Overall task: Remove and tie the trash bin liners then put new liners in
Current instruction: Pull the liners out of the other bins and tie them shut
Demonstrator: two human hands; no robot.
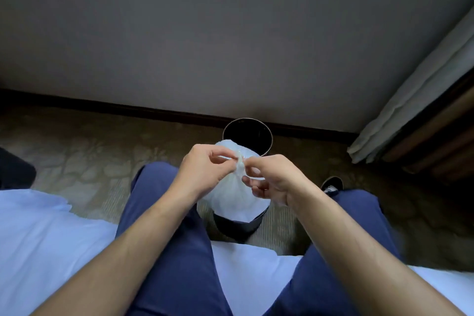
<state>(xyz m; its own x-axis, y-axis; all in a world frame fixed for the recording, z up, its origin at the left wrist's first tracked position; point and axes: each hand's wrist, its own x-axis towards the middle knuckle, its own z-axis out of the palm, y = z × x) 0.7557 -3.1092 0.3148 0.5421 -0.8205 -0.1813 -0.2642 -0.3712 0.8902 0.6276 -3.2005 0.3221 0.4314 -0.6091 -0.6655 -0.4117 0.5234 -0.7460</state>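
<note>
- Liner [232, 196]: white, gathered to a twisted neck at frame centre, its bulging body sitting in the top of the near bin [237, 226], lower centre.
- Left hand [202, 169]: thumb and forefinger clamped on the neck from frame left, other fingers curled.
- Right hand [274, 179]: thumb and forefinger pinch the same neck from frame right. Lower fingers are curled under it, touching the plastic.
- Knot: hidden between the fingertips, so cannot tell if it is formed.
- Near bin: only a dark band shows under the liner; the rim is covered.
- Far bin [247, 131]: black and round, just above the hands. Its front is hidden by the liner and its interior is too dark to read.
- Shoe [331, 185]: dark, partly hidden behind the right knee.
- Dark shape [15, 164] at left edge: cut off, unidentified.
- Surface: patterned olive carpet [89, 151]; white bedding [38, 238] along the bottom, under blue trousers [164, 213].
- Room: grey wall [230, 33], dark baseboard [154, 110], pale curtain [410, 100] upper right.
</note>
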